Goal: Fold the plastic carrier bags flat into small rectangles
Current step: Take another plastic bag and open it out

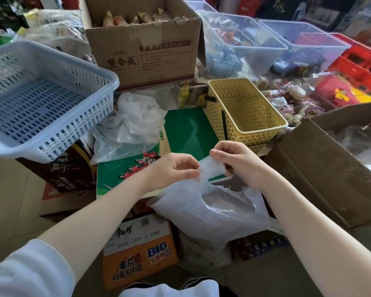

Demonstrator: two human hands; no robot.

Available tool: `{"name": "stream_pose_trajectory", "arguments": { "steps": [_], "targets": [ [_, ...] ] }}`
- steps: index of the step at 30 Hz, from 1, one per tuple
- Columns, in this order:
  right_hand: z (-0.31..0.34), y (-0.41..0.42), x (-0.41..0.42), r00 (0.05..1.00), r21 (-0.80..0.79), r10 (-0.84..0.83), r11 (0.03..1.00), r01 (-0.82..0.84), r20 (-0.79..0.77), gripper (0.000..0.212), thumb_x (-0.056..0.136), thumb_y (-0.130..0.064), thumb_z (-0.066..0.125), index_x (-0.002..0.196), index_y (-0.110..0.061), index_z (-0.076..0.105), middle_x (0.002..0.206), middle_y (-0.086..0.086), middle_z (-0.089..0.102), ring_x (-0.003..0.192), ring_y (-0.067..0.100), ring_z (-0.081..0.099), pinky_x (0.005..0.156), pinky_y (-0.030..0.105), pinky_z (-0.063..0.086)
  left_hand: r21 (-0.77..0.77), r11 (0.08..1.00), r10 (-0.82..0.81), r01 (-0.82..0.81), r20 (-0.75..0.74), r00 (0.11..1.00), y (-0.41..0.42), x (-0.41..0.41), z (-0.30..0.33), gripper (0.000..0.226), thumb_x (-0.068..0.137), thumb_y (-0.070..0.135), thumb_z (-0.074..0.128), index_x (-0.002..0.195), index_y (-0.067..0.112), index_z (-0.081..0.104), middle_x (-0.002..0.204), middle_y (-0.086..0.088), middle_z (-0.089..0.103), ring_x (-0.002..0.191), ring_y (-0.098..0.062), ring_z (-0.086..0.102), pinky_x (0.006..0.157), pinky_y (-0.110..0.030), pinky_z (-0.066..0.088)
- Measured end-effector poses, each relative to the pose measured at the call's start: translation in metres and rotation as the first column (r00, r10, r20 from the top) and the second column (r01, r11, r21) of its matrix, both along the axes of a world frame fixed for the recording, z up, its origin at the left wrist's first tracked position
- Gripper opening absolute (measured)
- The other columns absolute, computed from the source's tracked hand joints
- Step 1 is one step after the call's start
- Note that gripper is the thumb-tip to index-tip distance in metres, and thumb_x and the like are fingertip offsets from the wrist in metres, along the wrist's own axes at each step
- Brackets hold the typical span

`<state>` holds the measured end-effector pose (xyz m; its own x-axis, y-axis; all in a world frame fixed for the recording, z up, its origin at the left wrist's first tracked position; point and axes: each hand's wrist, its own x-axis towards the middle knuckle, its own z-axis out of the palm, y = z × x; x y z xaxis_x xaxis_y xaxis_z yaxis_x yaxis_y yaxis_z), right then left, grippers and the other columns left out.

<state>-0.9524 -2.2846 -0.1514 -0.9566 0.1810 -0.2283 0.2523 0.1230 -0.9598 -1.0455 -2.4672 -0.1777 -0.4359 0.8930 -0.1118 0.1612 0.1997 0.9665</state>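
Low in the centre of the frame, my left hand (176,168) and right hand (234,161) each pinch the plastic bag's (206,213) top edge, fingers curled closed on it.

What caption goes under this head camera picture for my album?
Both hands, left and right, pinch a clear plastic bag above the green board.

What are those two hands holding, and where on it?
Both hands, left hand and right hand, pinch a thin translucent plastic carrier bag at its top handle end; the rest hangs below.
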Motion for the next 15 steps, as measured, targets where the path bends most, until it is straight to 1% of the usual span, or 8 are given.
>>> {"name": "stream_pose_trajectory", "arguments": {
  "steps": [2, 4, 5, 7, 9, 11, 13, 15],
  "targets": [
    [0.008, 0.002, -0.002, 0.998, 0.076, -0.002, 0.997, 0.007, -0.070, 0.013, 0.088, -0.012, 0.061, 0.076, -0.008, 0.057, 0.062, 0.007, 0.049, 0.050, 0.013, 0.041, 0.043, 0.017, 0.035, 0.050, 0.998, 0.022, -0.023, 0.013, 1.000, 0.009, 0.004, 0.001, 0.008, 0.087, 0.009, 0.060, 0.086, 0.014, 0.065, 0.074, 0.009, 0.068, 0.072, -0.003, 0.061, 0.069, -0.014, 0.045],
    [0.014, 0.006, -0.003, 0.978, 0.230, -0.064, 0.967, 0.110, -0.198, 0.008, 0.086, -0.007, 0.063, 0.079, -0.008, 0.059, 0.064, 0.006, 0.051, 0.053, 0.010, 0.044, 0.049, 0.016, 0.038, 0.087, 0.994, 0.069, -0.071, 0.030, 0.997, 0.012, 0.007, 0.001, 0.013, 0.090, 0.009, 0.056, 0.083, 0.015, 0.066, 0.069, 0.012, 0.066, 0.068, -0.003, 0.059, 0.067, -0.015, 0.045],
    [0.016, 0.008, -0.004, 0.958, 0.262, -0.115, 0.947, 0.186, -0.264, 0.007, 0.084, -0.005, 0.064, 0.082, -0.011, 0.060, 0.066, 0.004, 0.052, 0.054, 0.008, 0.044, 0.052, 0.016, 0.038, 0.108, 0.989, 0.095, -0.099, 0.035, 0.995, 0.013, 0.008, 0.001, 0.015, 0.091, 0.010, 0.054, 0.083, 0.015, 0.065, 0.069, 0.012, 0.065, 0.067, -0.003, 0.058, 0.067, -0.015, 0.045],
    [0.019, 0.010, -0.005, 0.923, 0.156, -0.214, 0.949, 0.275, -0.320, 0.014, 0.085, -0.006, 0.064, 0.095, -0.016, 0.060, 0.068, 0.000, 0.056, 0.055, 0.002, 0.047, 0.055, 0.014, 0.039, 0.151, 0.976, 0.154, -0.156, 0.025, 0.988, 0.017, 0.012, 0.003, 0.016, 0.093, 0.012, 0.050, 0.083, 0.014, 0.062, 0.069, 0.011, 0.062, 0.066, -0.001, 0.055, 0.066, -0.013, 0.042],
    [0.020, 0.006, -0.004, 0.928, 0.061, -0.231, 0.964, 0.259, -0.294, 0.018, 0.087, -0.012, 0.062, 0.104, -0.015, 0.058, 0.077, -0.002, 0.060, 0.062, -0.002, 0.054, 0.058, 0.014, 0.043, 0.182, 0.961, 0.220, -0.207, -0.049, 0.974, 0.023, 0.015, 0.007, 0.017, 0.095, 0.013, 0.047, 0.083, 0.014, 0.059, 0.070, 0.007, 0.059, 0.064, 0.000, 0.052, 0.065, -0.011, 0.040],
    [0.018, 0.002, -0.001, 0.946, 0.142, -0.191, 0.962, 0.233, -0.260, 0.018, 0.085, -0.017, 0.065, 0.101, -0.011, 0.061, 0.086, 0.001, 0.063, 0.071, 0.002, 0.059, 0.060, 0.020, 0.049, 0.216, 0.949, 0.264, -0.231, -0.139, 0.954, 0.027, 0.017, 0.010, 0.018, 0.096, 0.013, 0.045, 0.084, 0.012, 0.058, 0.069, 0.006, 0.059, 0.061, -0.001, 0.052, 0.064, -0.012, 0.041],
    [0.018, -0.001, 0.001, 0.946, 0.262, -0.161, 0.936, 0.237, -0.281, 0.013, 0.081, -0.015, 0.069, 0.092, -0.008, 0.065, 0.083, 0.002, 0.065, 0.074, 0.013, 0.061, 0.065, 0.029, 0.051, 0.244, 0.943, 0.280, -0.227, -0.208, 0.937, 0.030, 0.015, 0.010, 0.018, 0.096, 0.015, 0.043, 0.085, 0.009, 0.056, 0.064, 0.006, 0.059, 0.055, -0.005, 0.052, 0.059, -0.013, 0.041],
    [0.018, -0.001, 0.001, 0.926, 0.232, -0.177, 0.937, 0.262, -0.333, 0.006, 0.084, -0.008, 0.065, 0.084, -0.002, 0.065, 0.076, 0.003, 0.063, 0.071, 0.016, 0.058, 0.065, 0.030, 0.049, 0.244, 0.939, 0.307, -0.243, -0.269, 0.913, 0.032, 0.014, 0.007, 0.018, 0.094, 0.023, 0.046, 0.085, 0.011, 0.055, 0.061, 0.009, 0.055, 0.052, -0.004, 0.048, 0.054, -0.012, 0.038]
  ]
}}
